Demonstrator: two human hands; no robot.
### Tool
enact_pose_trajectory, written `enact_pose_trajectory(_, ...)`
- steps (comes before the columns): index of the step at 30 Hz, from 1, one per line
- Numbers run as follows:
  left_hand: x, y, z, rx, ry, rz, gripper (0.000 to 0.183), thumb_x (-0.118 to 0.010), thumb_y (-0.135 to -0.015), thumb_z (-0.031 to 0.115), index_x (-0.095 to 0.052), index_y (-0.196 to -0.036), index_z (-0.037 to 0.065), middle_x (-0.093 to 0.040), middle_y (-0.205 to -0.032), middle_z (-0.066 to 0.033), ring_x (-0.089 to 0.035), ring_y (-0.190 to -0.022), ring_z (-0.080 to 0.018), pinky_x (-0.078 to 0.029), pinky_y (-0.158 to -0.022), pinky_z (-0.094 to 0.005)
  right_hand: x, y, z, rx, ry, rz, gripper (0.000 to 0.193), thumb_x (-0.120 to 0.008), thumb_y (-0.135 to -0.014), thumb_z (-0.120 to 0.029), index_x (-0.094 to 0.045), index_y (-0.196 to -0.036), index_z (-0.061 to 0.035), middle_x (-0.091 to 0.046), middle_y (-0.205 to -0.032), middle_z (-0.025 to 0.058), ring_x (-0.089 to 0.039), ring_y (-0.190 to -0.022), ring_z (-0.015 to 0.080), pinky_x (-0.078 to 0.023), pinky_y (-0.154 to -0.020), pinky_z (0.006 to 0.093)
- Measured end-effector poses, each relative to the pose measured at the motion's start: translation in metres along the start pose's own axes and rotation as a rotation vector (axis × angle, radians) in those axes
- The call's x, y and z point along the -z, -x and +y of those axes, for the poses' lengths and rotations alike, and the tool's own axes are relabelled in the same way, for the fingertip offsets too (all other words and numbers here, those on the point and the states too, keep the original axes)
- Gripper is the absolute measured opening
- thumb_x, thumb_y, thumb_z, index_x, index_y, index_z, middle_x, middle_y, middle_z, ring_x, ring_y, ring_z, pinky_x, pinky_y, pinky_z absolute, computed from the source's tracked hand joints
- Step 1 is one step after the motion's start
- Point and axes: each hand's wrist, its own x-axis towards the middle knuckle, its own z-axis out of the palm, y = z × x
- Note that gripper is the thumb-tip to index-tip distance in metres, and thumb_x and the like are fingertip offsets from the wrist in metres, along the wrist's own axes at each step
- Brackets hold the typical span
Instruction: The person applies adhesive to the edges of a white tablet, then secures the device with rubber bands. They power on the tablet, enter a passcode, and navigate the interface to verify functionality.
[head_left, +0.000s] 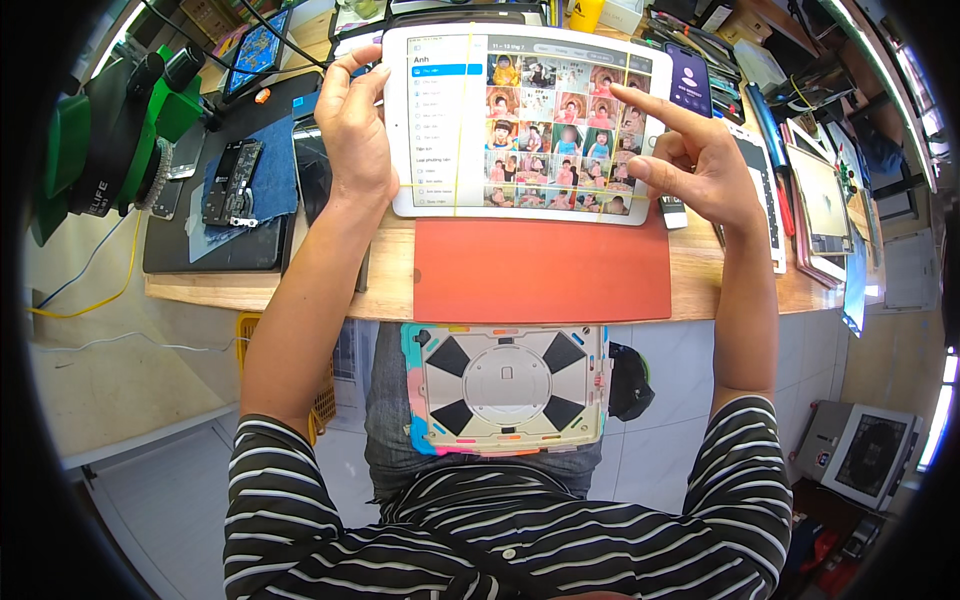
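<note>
A white tablet (440,150) is tilted up over the front of the bench, its screen lit with a grid of photos and a side list. Thin yellow bands cross its face. My left hand (355,130) grips its left edge, fingers closed round the frame. Over the right side of the screen, my right hand (700,165) has its index finger stretched out at the photos. Its thumb is apart near the tablet's right edge, the other fingers are bent, and it holds nothing. Beneath lies an orange-red flat mat or box (540,270).
A multicoloured tablet case (508,385) rests on my lap. At left are a green and black microscope (110,140) and a circuit part on blue cloth (232,180) atop a dark laptop (210,255). A lit phone (688,80) and tools lie at right.
</note>
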Motion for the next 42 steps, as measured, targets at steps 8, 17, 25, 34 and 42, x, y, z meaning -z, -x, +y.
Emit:
enact_pose_trajectory(8,-0.002,0.001,0.001,0.011,-0.041,0.024,0.02,-0.049,-0.1,0.008,-0.051,-0.118,0.0,-0.067,-0.096,-0.0098,-0.067,-0.08,-0.0106,-0.054,-0.068,-0.0226,-0.002,0.001,0.002,0.015,0.002,0.029,0.066,-0.077,-0.088,-0.02,-0.051,-0.148,-0.0084,-0.057,-0.051,-0.0004,-0.054,-0.047,0.0036,-0.037,-0.048,0.0205)
enact_pose_trajectory(17,0.008,-0.003,-0.002,0.006,-0.08,-0.032,0.028,-0.047,-0.1,0.011,-0.047,-0.124,-0.003,-0.071,-0.105,-0.0194,-0.071,-0.093,-0.0175,-0.058,-0.08,-0.0289,0.001,-0.001,0.002,0.063,0.086,-0.169,0.035,-0.076,-0.09,-0.02,-0.072,-0.121,-0.0065,-0.058,-0.051,0.0003,-0.053,-0.045,0.0027,-0.034,-0.044,0.0217)
enact_pose_trajectory(25,0.009,-0.003,-0.002,0.006,-0.062,-0.039,0.027,-0.046,-0.101,0.011,-0.046,-0.125,-0.003,-0.07,-0.107,-0.0202,-0.07,-0.096,-0.0184,-0.056,-0.083,-0.0297,-0.002,0.002,-0.001,0.028,0.031,0.058,0.048,-0.077,-0.089,-0.016,-0.064,-0.134,-0.0073,-0.052,-0.049,-0.0015,-0.052,-0.043,0.0036,-0.035,-0.046,0.0222)
enact_pose_trajectory(34,-0.002,0.0,0.001,-0.002,0.0,0.014,0.02,-0.05,-0.1,0.008,-0.051,-0.118,-0.001,-0.067,-0.095,-0.0096,-0.067,-0.081,-0.0104,-0.054,-0.069,-0.0229,-0.002,0.0,0.001,0.049,0.092,0.01,0.042,-0.076,-0.089,-0.017,-0.068,-0.129,-0.0075,-0.051,-0.047,-0.0012,-0.046,-0.043,0.0023,-0.032,-0.047,0.0215)
enact_pose_trajectory(42,0.001,0.0,0.0,0.0,-0.016,0.001,0.021,-0.05,-0.1,0.008,-0.051,-0.118,-0.001,-0.067,-0.096,-0.0099,-0.067,-0.08,-0.0105,-0.054,-0.067,-0.0219,-0.005,-0.001,0.001,-0.009,0.066,0.084,0.05,-0.075,-0.091,-0.016,-0.061,-0.138,-0.0076,-0.051,-0.049,-0.0013,-0.048,-0.047,0.0022,-0.036,-0.049,0.0217)
